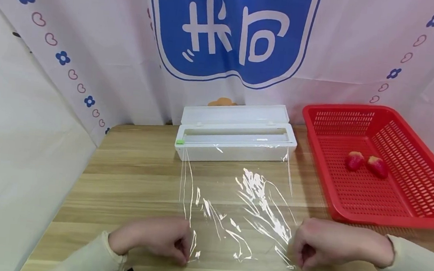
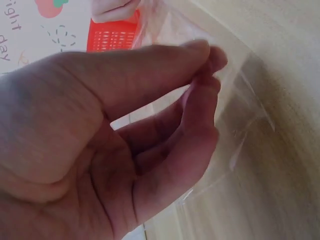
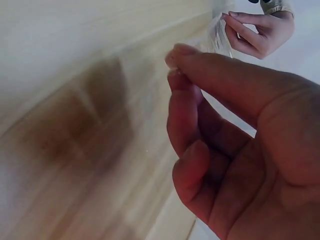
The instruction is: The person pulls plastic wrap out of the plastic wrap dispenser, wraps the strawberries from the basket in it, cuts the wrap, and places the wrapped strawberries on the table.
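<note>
A sheet of clear plastic wrap (image 1: pixel 224 223) stretches over the table from a white cling film dispenser (image 1: pixel 235 151), whose lid stands up at the back. My left hand (image 1: pixel 162 237) pinches the near left corner of the film between thumb and fingertips. At the near right corner, my right hand (image 1: pixel 325 246) pinches the film in the same way. In the left wrist view, the thumb and index finger of the left hand (image 2: pixel 150 125) meet on the film's edge. The right wrist view has the right hand (image 3: pixel 235 130) with thumb and finger together.
A red plastic basket (image 1: pixel 332 199) stands at the right with two strawberries, one strawberry (image 1: pixel 354 160) left of the other (image 1: pixel 377 166). Behind the dispenser hangs a white printed cloth (image 1: pixel 158 90) with a blue emblem. The wooden table (image 1: pixel 118 178) ends at the left along a white surface.
</note>
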`<state>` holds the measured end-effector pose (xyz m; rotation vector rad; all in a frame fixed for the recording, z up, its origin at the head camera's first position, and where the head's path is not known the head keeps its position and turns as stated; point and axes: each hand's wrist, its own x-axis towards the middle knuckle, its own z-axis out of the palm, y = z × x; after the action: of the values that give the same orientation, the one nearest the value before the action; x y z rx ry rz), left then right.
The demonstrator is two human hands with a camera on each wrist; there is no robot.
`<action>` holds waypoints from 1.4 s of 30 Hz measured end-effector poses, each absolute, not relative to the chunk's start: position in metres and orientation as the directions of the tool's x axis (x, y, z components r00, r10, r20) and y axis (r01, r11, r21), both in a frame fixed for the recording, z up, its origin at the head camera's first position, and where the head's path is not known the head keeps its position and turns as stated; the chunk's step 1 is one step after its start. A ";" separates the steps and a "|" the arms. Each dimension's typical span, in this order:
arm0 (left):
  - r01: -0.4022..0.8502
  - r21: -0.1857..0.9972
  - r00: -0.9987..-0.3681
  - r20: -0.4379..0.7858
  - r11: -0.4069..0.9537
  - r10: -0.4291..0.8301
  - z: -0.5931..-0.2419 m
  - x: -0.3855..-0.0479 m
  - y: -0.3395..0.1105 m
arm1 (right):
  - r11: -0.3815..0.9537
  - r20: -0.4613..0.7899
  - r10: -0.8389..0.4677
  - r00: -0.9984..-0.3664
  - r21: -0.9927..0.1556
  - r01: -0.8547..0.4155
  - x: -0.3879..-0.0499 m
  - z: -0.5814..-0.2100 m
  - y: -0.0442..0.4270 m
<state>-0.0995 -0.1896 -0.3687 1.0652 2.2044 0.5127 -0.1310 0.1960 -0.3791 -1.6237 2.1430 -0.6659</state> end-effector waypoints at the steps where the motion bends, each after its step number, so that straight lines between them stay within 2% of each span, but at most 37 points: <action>1: 0.546 0.586 -0.482 -0.365 0.599 0.797 -0.369 -0.100 -0.189 | 0.226 -0.005 -0.962 -0.271 -0.569 -0.790 -0.131 -0.381 0.196; 15: 0.503 0.529 -0.602 -0.354 0.684 0.716 -0.380 -0.100 -0.182 | 0.314 -0.026 -0.934 -0.358 -0.542 -0.780 -0.133 -0.393 0.199; 22: 0.515 0.517 -0.610 -0.340 0.684 0.716 -0.384 -0.103 -0.181 | 0.327 -0.020 -0.924 -0.383 -0.560 -0.761 -0.134 -0.397 0.197; 33: 0.526 0.495 -0.622 -0.331 0.692 0.710 -0.387 -0.106 -0.182 | 0.295 0.041 -0.932 -0.359 -0.488 -0.822 -0.137 -0.404 0.196; 42: 0.499 0.509 -0.642 -0.326 0.701 0.694 -0.387 -0.109 -0.187 | 0.285 0.059 -0.934 -0.353 -0.475 -0.833 -0.138 -0.403 0.197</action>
<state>-0.1085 -0.1871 -0.3869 0.9139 2.4049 0.5150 -0.1377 0.1973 -0.4032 -1.6313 2.3229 -0.6391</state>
